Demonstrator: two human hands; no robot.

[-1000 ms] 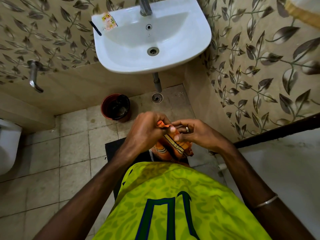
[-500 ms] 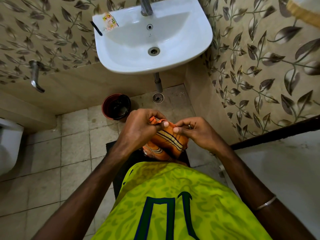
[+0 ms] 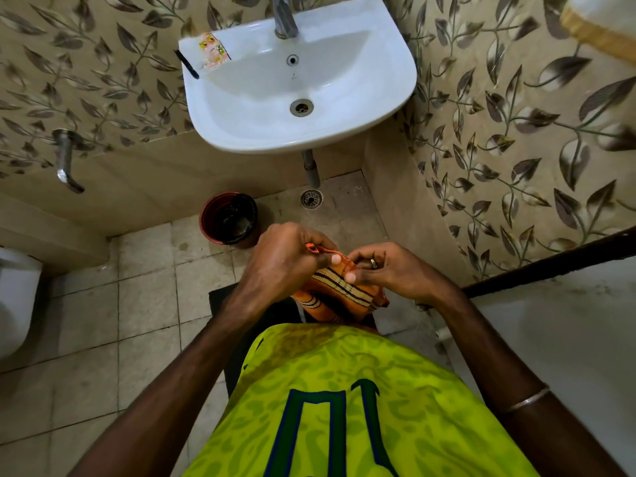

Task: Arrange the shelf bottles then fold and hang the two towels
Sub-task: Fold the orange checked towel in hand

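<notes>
At the top centre of the frame we see the white sink, with a dark red bin on the floor tiles below it, left of centre. In the middle, our two hands meet over the orange striped towel. The left hand pinches its upper edge; the right hand pinches the edge just beside it. The towel hangs bunched beneath both hands, its stripes slanting toward lower right. Both hands sit equally near, so we judge the next fold needs them drawn apart along that edge.

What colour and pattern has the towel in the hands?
Orange towel with dark and cream stripes, head view.
</notes>
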